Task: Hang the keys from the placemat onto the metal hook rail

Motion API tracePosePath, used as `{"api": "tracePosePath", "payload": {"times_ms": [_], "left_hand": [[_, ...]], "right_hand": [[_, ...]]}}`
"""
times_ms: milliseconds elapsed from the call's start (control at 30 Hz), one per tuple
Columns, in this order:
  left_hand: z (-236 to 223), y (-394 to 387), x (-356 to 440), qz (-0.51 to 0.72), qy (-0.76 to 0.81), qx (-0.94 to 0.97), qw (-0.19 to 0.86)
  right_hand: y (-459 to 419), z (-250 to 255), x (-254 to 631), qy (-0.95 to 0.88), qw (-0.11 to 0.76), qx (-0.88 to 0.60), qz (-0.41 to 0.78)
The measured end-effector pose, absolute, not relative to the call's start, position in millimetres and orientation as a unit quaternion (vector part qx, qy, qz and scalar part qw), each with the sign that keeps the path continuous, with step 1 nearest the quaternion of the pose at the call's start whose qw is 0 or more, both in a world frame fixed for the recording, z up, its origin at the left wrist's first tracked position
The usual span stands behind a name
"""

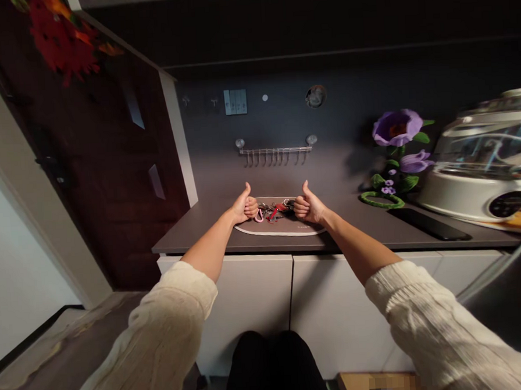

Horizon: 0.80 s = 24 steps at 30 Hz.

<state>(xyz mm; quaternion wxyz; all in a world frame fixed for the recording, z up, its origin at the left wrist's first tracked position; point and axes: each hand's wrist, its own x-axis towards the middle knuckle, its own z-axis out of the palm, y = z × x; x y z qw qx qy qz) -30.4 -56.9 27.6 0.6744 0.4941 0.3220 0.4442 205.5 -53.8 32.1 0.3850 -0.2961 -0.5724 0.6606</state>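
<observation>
My left hand [245,206] is held out over the counter with its thumb up and the other fingers curled into a fist. My right hand [309,204] mirrors it, thumb up and fingers curled. Nothing shows in either fist. Between and behind them, a heap of keys [273,210] with red, pink and black pieces lies on an oval mat [280,229] with a pale rim. The hands partly cover the heap's two ends. Whether they touch the mat cannot be told.
A rail with several hooks [275,151] is fixed to the wall. On the right stand purple fabric flowers [397,129], a black phone-like slab [430,224] and a white appliance with a clear top [470,193]. A dark door [106,168] is on the left; a shelf overhangs the counter.
</observation>
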Motion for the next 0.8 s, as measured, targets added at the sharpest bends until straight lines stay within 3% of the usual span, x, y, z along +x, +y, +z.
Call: {"api": "tracePosePath", "payload": {"times_ms": [167,300,467,800], "left_hand": [[41.0,-47.8,-28.7,0.492,0.349,0.526,0.6],[48.5,-33.6,-28.3,0.556,0.423,0.598,0.392],[50.0,-17.9,-27.5,0.538,0.444,0.697,0.167],[13.0,4.5,-30.6,0.442,0.416,0.787,0.105]], "right_hand": [[-45.0,42.9,200.7,-0.582,0.402,-0.299,0.64],[-28.0,47.8,189.1,-0.608,0.439,-0.319,0.58],[-6.6,49.4,163.6,-0.633,0.502,-0.39,0.442],[21.7,18.9,150.8,-0.73,0.44,-0.437,0.286]]}}
